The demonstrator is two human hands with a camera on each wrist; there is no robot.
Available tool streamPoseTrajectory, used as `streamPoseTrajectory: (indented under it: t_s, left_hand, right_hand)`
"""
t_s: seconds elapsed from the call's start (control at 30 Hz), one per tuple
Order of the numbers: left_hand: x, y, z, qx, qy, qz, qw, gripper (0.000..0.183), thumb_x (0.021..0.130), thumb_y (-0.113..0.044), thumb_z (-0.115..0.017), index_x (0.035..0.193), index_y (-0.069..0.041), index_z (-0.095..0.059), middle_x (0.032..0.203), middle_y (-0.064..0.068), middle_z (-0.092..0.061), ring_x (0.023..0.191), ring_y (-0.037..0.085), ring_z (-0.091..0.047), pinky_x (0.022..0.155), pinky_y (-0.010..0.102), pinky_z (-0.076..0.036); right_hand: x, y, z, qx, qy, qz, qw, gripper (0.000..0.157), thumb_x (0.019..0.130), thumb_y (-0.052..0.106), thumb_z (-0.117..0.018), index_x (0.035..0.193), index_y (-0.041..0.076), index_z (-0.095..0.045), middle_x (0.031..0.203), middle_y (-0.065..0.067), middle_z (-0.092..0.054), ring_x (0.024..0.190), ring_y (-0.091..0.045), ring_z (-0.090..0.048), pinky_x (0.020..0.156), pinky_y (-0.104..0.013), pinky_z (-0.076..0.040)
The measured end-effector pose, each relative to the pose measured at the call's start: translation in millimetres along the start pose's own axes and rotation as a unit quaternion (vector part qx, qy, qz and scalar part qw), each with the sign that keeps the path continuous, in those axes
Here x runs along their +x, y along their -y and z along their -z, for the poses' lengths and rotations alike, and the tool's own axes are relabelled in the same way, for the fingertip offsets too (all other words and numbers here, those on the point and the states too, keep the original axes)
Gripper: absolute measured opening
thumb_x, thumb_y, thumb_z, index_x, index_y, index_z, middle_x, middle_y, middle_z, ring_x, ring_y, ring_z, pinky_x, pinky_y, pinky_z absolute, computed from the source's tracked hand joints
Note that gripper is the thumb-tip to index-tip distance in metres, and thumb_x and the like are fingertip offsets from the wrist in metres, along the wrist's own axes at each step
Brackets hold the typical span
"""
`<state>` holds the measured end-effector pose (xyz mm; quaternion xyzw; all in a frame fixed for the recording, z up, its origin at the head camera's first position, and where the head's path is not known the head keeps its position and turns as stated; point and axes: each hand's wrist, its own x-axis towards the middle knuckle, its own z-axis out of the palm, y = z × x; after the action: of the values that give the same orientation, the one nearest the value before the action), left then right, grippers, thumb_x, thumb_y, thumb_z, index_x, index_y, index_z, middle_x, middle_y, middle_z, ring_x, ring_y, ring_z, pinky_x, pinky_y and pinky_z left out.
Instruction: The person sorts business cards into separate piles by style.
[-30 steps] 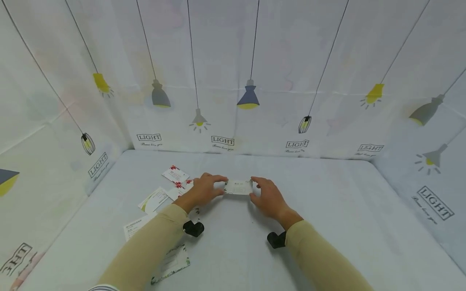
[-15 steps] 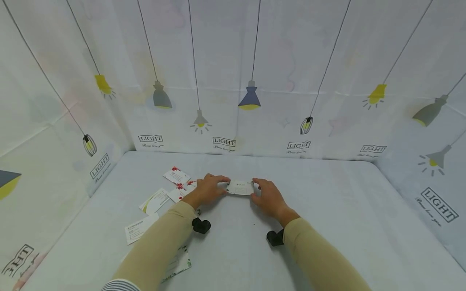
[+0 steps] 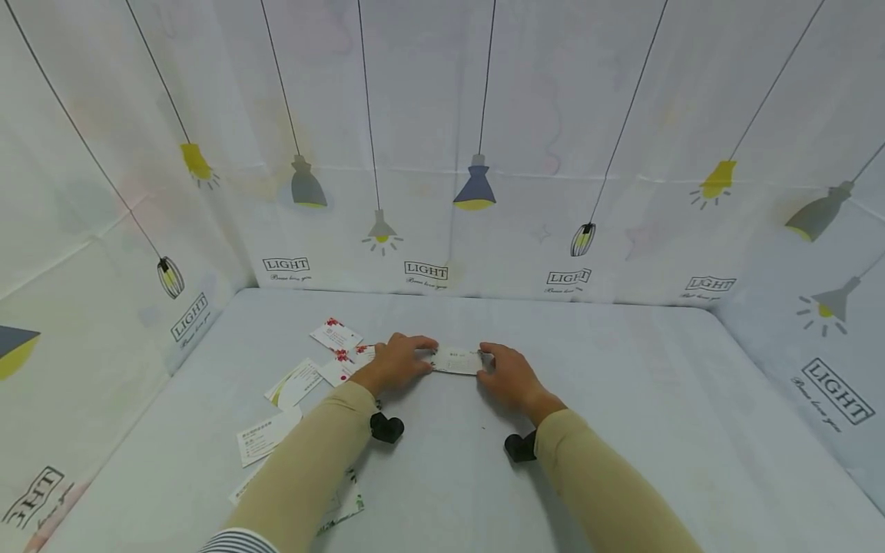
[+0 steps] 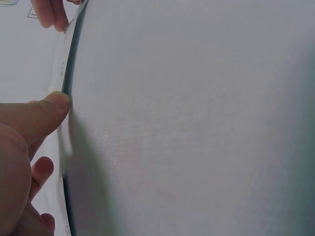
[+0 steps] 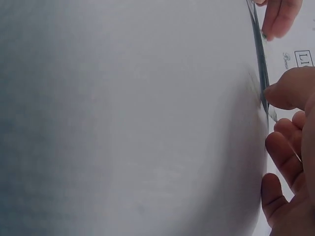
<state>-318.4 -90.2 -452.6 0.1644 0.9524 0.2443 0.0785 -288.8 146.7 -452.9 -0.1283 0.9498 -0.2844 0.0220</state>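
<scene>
A white business card (image 3: 458, 361) with small print and leafy corners lies between both hands, at the middle of the table in the head view. My left hand (image 3: 403, 360) pinches its left end, thumb on the near edge and fingers at the far edge. On the opposite end, my right hand (image 3: 510, 376) grips it the same way. The left wrist view catches the thin card edge (image 4: 74, 49) under the left thumb (image 4: 56, 101). In the right wrist view, the right thumb (image 5: 278, 93) presses against the dark edge of the card (image 5: 261, 54).
Left of the hands lie cards with red flowers (image 3: 335, 334), a yellow-green curved card (image 3: 293, 384) and a white text card (image 3: 266, 436). A leaf-edged card (image 3: 346, 503) is partly hidden under the left sleeve. A lamp-printed curtain (image 3: 518, 230) rises behind the white table (image 3: 657, 430).
My left forearm has shifted a little to the right, uncovering more of the white text card. The card between my hands now looks flatter, its print less readable. Both hands keep their grip.
</scene>
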Motion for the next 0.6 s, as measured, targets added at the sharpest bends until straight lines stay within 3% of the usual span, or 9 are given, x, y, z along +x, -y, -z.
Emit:
streamPoseTrajectory:
  t_s: [0.4,0.6]
  left_hand:
    - [0.9,-2.6,2.1,0.009,0.008,0.012,0.9999,0.046,0.095,-0.031,-0.070,0.140,-0.029,-0.060,0.135,0.003,-0.058,0.124,0.026,-0.043,0.096,0.049,-0.029]
    - [1.5,-3.2,3.2,0.015,0.014,0.020,0.9996,0.046,0.095,-0.030,-0.069,0.140,-0.028,-0.059,0.136,0.004,-0.057,0.128,0.028,-0.041,0.100,0.053,-0.027]
  right_hand:
    - [5.7,0.1,0.2,-0.009,0.008,-0.003,1.000,0.052,0.095,0.012,-0.063,0.142,-0.005,-0.050,0.140,-0.018,-0.055,0.127,-0.034,-0.052,0.109,-0.049,-0.034]
    - [5.8,0.1,-0.8,0.001,0.010,-0.011,1.000,0.055,0.094,0.015,-0.064,0.143,-0.004,-0.049,0.139,-0.017,-0.056,0.117,-0.031,-0.056,0.105,-0.049,-0.038]
